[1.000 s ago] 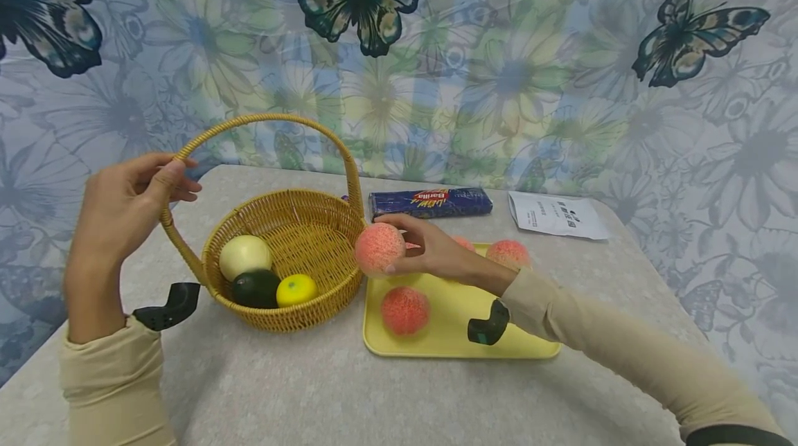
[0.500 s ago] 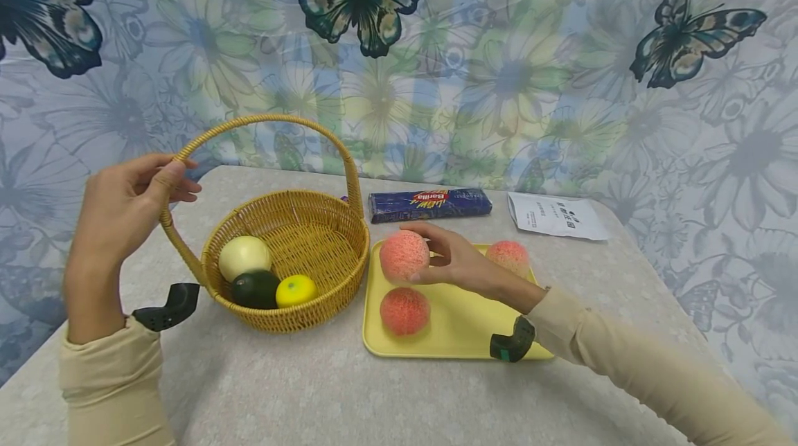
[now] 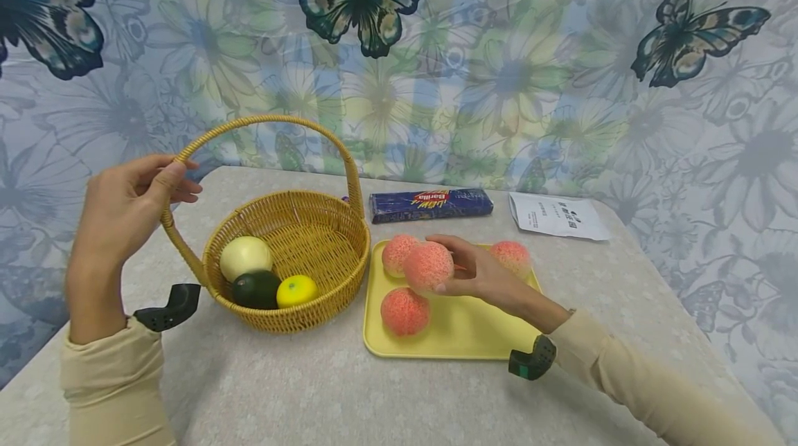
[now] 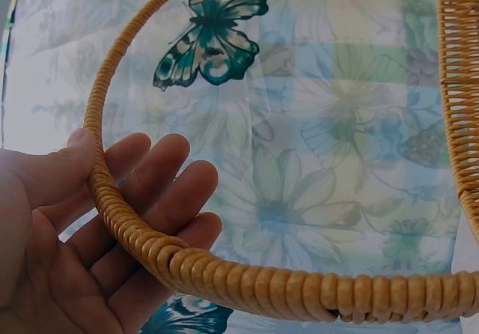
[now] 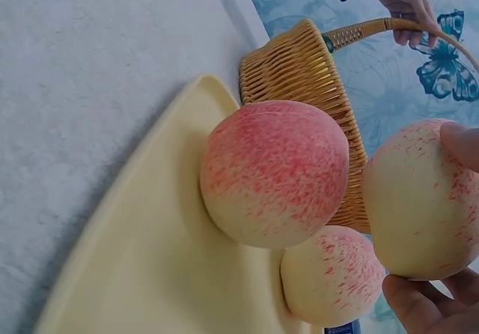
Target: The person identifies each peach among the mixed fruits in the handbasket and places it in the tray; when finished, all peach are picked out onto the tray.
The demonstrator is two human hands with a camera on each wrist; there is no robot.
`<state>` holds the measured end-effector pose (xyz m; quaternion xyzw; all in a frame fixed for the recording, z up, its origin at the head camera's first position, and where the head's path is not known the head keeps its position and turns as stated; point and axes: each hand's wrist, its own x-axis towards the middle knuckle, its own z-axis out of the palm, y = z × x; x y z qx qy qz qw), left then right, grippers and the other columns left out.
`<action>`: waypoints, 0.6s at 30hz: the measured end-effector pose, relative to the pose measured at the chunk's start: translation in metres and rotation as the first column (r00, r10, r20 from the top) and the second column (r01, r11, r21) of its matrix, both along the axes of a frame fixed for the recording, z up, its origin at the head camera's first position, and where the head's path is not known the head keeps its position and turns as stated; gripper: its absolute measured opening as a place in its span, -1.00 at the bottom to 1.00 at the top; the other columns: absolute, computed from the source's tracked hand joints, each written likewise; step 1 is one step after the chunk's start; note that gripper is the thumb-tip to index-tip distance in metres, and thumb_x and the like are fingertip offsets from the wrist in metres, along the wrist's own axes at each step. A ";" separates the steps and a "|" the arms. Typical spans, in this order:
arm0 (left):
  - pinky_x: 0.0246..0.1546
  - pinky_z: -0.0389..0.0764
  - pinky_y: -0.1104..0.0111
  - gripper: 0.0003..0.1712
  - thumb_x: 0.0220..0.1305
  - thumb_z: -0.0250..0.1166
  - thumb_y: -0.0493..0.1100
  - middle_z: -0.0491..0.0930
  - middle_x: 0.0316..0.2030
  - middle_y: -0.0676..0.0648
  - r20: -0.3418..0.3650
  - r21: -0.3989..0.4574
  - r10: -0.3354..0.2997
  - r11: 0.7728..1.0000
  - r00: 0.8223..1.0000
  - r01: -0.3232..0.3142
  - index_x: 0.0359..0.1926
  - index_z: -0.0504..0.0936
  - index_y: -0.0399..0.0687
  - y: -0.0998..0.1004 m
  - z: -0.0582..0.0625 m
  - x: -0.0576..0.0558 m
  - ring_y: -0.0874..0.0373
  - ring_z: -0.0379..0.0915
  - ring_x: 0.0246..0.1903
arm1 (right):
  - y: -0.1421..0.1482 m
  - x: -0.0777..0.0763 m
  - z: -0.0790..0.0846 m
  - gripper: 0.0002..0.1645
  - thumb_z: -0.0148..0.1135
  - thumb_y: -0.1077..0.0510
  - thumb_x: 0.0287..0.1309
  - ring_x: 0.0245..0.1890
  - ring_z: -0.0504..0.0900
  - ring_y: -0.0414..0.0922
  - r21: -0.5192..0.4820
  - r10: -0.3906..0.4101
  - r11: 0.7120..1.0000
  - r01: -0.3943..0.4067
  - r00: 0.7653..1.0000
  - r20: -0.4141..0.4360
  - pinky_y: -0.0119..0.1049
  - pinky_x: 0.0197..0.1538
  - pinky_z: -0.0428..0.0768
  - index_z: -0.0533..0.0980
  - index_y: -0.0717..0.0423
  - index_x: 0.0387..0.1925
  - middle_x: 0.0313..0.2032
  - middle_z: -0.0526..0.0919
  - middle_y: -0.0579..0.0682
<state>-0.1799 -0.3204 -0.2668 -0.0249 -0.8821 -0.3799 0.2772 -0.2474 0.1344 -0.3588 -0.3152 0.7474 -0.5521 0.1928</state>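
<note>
My left hand [image 3: 125, 207] holds the handle [image 3: 264, 119] of a wicker basket [image 3: 287, 318] on its left side. In the left wrist view the thumb presses one side of the handle and the fingers curl behind it. Inside the basket lie a pale round fruit [image 3: 246, 258], a dark green avocado-like fruit [image 3: 256, 289] and a yellow lemon-like fruit [image 3: 297, 290]. My right hand [image 3: 483, 276] grips a peach [image 3: 428, 266] between thumb and fingers above the yellow tray [image 3: 474, 335]. On the tray sit a front peach [image 3: 405, 311], a back-left peach [image 3: 395, 254] and a back-right peach [image 3: 511, 257].
Behind the tray lies a blue Barilla box [image 3: 431, 205]. To its right is a white printed packet [image 3: 557, 216]. The basket stands close to the tray's left edge. A butterfly-patterned cloth [image 3: 386, 100] hangs behind the table [image 3: 280, 390].
My right hand has moved right with the peach, from beside the basket's rim to over the tray. The back-left peach has come into view. My left hand and the basket stay put.
</note>
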 end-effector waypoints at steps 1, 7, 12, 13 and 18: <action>-0.45 0.48 0.68 -0.57 0.43 0.08 0.03 0.58 -0.50 0.45 -0.001 0.002 -0.002 1.000 1.000 0.002 0.05 0.59 -0.22 0.000 0.000 0.000 0.60 0.54 -0.45 | 0.002 0.001 -0.002 -0.17 0.37 0.16 0.10 0.24 0.44 -0.06 -0.002 -0.002 1.000 0.002 1.000 -0.003 -0.14 0.19 0.48 0.23 -0.17 0.37 0.30 0.36 -0.08; -0.47 0.48 0.66 -0.55 0.43 0.08 0.04 0.61 -0.49 0.40 0.005 0.000 0.010 1.000 1.000 -0.010 0.06 0.59 -0.22 0.000 0.001 -0.001 0.60 0.54 -0.44 | 0.013 0.003 -0.011 -0.17 0.35 0.21 0.11 0.31 0.35 -0.02 -0.036 -0.011 0.999 0.011 1.000 0.006 -0.13 0.23 0.44 0.23 -0.09 0.38 0.36 0.26 0.02; -0.49 0.48 0.65 -0.55 0.43 0.07 0.05 0.61 -0.49 0.39 0.015 -0.005 0.020 1.000 1.000 -0.020 0.05 0.59 -0.20 0.001 0.002 -0.001 0.60 0.53 -0.45 | 0.023 0.005 -0.017 -0.13 0.33 0.23 0.13 0.32 0.33 -0.02 -0.039 -0.018 0.999 0.020 0.999 0.035 -0.12 0.23 0.44 0.16 0.00 0.42 0.35 0.29 0.02; -0.49 0.48 0.65 -0.56 0.43 0.08 0.05 0.60 -0.49 0.40 0.016 -0.005 0.021 1.000 1.000 -0.021 0.05 0.59 -0.20 0.001 0.002 -0.001 0.60 0.54 -0.45 | 0.025 0.005 -0.019 -0.14 0.32 0.23 0.13 0.32 0.33 -0.02 -0.039 -0.014 0.999 0.015 0.999 0.031 -0.12 0.22 0.44 0.16 0.03 0.42 0.34 0.30 0.02; -0.50 0.48 0.65 -0.55 0.42 0.08 0.06 0.59 -0.50 0.43 0.021 -0.007 0.024 1.000 1.000 -0.023 0.05 0.59 -0.19 0.001 0.004 -0.002 0.60 0.53 -0.45 | 0.033 0.007 -0.028 -0.17 0.30 0.28 0.13 0.27 0.40 -0.03 -0.060 0.001 0.998 -0.001 1.000 0.008 -0.15 0.12 0.52 0.18 0.14 0.40 0.31 0.35 0.06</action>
